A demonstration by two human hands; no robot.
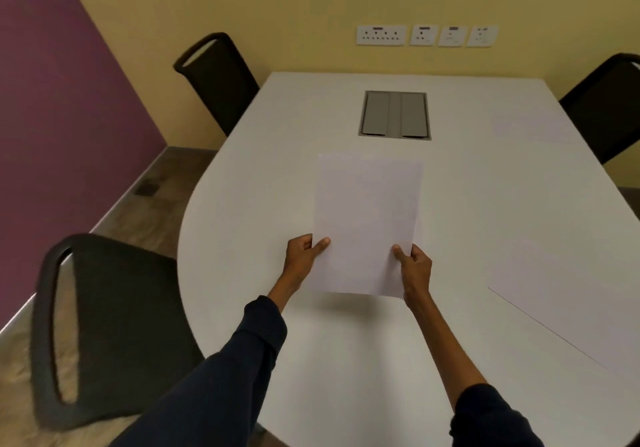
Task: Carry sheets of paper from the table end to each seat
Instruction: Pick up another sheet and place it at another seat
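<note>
I hold a white sheet of paper (367,218) above the white table (242,211), lifted enough to cast a shadow under its near edge. My left hand (304,256) pinches its lower left edge and my right hand (414,266) pinches its lower right edge. A second sheet (568,301) lies flat on the table at the right, in front of the near right seat. A third, faint sheet (530,128) lies at the far right by the black chair (606,107).
A black chair (104,325) stands at the near left of the table and another black chair (218,76) at the far left. A grey cable hatch (394,114) is set into the table's middle. Wall sockets (426,35) sit on the yellow wall behind.
</note>
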